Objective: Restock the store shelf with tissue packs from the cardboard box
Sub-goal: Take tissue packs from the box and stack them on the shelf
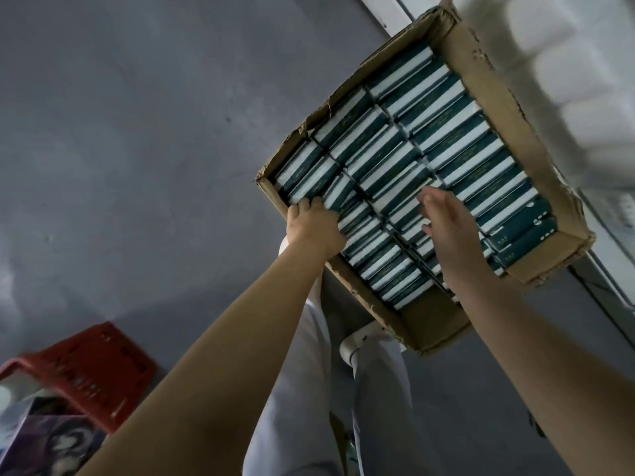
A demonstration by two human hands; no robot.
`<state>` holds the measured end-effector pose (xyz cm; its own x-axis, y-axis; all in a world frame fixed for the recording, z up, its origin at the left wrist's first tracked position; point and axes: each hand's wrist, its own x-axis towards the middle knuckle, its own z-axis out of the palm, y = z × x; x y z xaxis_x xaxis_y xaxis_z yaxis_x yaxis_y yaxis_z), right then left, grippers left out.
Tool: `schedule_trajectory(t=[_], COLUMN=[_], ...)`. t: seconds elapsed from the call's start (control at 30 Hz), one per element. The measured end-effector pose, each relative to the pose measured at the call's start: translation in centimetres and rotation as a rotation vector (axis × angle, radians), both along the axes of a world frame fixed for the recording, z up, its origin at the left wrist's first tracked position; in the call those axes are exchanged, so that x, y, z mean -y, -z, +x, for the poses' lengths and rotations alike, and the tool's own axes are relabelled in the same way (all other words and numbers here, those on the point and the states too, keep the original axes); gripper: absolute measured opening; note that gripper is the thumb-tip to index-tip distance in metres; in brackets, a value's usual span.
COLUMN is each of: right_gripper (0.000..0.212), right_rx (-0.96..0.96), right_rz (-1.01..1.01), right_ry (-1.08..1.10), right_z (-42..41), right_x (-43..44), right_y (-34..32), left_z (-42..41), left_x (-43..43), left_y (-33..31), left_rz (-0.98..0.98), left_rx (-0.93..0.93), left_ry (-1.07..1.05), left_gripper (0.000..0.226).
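On my feed, a red plastic basket (99,369) sat well to the left of the left hand and nearer to the person, on the grey floor (137,132). The left hand (314,228) reached forward on a bare forearm. Its fingers (302,205) were curled down over the tops of the tissue packs (412,146) at the near left corner of the cardboard box (494,108), gripping them there, with the box's torn left wall just beside its knuckles. Away from that hand and to its right, the dark green and white packs stood on edge in tight rows, filling most of the box. A bare patch of cardboard bottom showed at the near end, between the two forearms. The right hand (446,228) was held edge-on over the middle rows, near the left hand but apart from it, fingers straight and pressed together, thumb apart below them. I could not tell whether it touched the packs under it. Beyond the right hand, up and to its right, pale blurred shapes (567,80) lay past the box's far wall, too smeared for me to name.
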<state>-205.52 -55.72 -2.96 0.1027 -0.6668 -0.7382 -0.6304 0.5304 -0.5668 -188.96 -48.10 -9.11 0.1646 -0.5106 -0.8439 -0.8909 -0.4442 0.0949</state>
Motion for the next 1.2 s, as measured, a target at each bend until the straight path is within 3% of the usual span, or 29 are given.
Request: schedule_trajectory(t=[0.1, 0.17, 0.3, 0.4, 0.5, 0.57, 0.6, 0.67, 0.73, 1.07, 1.2], right_gripper=[0.042, 0.044, 0.057, 0.037, 0.026, 0.023, 0.022, 0.020, 0.023, 0.013, 0.022], right_rx=[0.022, 0.028, 0.065, 0.187, 0.228, 0.209, 0.199, 0.177, 0.163, 0.110, 0.114], right_rz=[0.050, 0.092, 0.237, 0.394, 0.380, 0.301, 0.269, 0.219, 0.188, 0.120, 0.117], right_ry=[-0.016, -0.039, -0.051, -0.023, -0.008, 0.063, 0.118, 0.249, 0.356, 0.442, 0.451], right_z=[0.3, 0.8, 1.6, 1.7, 1.5, 1.0, 0.7, 0.1, -0.6, -2.5, -2.5], right_x=[0.5, 1.0, 1.7, 2.2, 2.2, 1.8, 1.7, 1.5, 1.4, 1.6, 1.8], right_y=[-0.5, -1.3, -2.5, -2.8, -2.8, -2.5, -2.3, -1.8, -1.5, 0.0, 0.2], left_z=[0.9, 1.7, 3.1, 3.3, 2.9, 2.4, 2.2, 2.0, 1.9, 1.5, 1.3], left_x=[-0.9, -1.1, 0.2, 1.5, 2.2, 2.1, 1.9, 1.6, 1.2, 0.9, 1.6], left_y=[-1.9, -3.5, -6.9, -7.8, -7.5, -6.9, -6.3, -5.2, -4.3, -0.8, -0.4], left_rz=[-0.268, -0.340, -0.202, -0.135, -0.070, -0.093, -0.151, -0.250, -0.247, 0.019, 0.186], left_rx=[-0.162, -0.334, -0.736, -0.825, -0.860, -0.793, -0.662, -0.297, -0.109, 0.204, 0.246], left_ry=[-0.239, -0.420, -0.774, -0.829, -0.853, -0.861, -0.784, -0.491, -0.300, 0.046, 0.106], left_gripper=[0.031, 0.025, 0.040, 0.040, 0.042, 0.042, 0.040, 0.041, 0.045, 0.038, 0.039])
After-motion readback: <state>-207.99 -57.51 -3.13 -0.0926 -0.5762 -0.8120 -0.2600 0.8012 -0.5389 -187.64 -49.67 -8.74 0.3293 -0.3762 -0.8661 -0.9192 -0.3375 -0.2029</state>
